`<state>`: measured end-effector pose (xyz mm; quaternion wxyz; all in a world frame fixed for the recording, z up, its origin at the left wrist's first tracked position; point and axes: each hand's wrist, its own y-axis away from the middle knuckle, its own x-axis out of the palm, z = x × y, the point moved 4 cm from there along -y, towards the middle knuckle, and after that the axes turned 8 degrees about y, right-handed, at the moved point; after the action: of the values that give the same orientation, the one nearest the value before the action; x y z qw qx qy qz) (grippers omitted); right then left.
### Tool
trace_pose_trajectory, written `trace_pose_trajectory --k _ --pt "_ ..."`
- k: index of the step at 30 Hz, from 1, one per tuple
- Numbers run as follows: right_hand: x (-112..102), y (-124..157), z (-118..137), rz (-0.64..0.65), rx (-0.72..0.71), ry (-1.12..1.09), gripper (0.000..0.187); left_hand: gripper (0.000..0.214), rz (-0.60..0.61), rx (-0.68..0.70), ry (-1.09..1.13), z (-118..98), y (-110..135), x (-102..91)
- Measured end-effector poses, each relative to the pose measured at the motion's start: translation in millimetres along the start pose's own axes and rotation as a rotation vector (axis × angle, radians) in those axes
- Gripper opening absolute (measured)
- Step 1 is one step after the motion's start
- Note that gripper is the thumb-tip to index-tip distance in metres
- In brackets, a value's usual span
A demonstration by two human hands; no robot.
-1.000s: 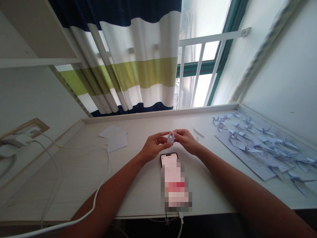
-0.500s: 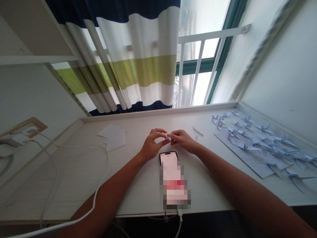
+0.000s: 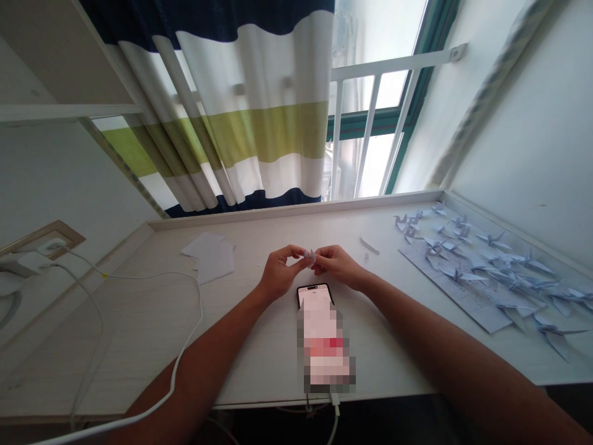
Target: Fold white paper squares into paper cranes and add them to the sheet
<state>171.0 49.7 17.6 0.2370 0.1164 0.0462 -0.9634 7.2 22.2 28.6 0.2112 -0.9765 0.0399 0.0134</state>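
Observation:
A small folded piece of white paper [image 3: 312,255] is pinched between both hands above the middle of the desk. My left hand [image 3: 281,270] grips it from the left with thumb and fingers. From the right, my right hand [image 3: 337,266] holds it with thumb and forefinger, the other fingers curled. Much of the paper is covered by the fingertips, so its exact shape is hard to make out. Just below the hands lies a phone [image 3: 319,334], its screen lit and partly blurred out.
Several folded paper cranes [image 3: 514,278] cover the desk's right side, some on a printed sheet [image 3: 467,303]. Loose white paper [image 3: 215,259] lies at left, paper scraps [image 3: 369,246] right of the hands. A white cable [image 3: 200,309] crosses my left forearm; another cable [image 3: 335,414] joins the phone.
The folded paper has been turned so that a pointed part now stands up between the fingertips. Both hands have shifted slightly left, and the view has moved a little.

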Motion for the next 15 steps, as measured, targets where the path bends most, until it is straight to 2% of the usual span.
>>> trace_pose_trajectory --k 3,6,10,15 --pt "-2 1 9 -0.104 -0.148 0.012 0.021 0.025 -0.082 -0.075 0.107 7 -3 -2.9" --pt "1 4 19 -0.085 -0.247 0.028 0.023 0.034 -0.167 -0.149 0.267 10 -3 -3.4" --pt "3 6 22 -0.086 -0.237 0.036 0.030 0.040 -0.227 -0.216 0.363 8 -2 -1.2" --pt "2 8 23 -0.106 -0.212 0.094 0.036 0.036 -0.203 -0.249 0.370 6 -1 -0.2"
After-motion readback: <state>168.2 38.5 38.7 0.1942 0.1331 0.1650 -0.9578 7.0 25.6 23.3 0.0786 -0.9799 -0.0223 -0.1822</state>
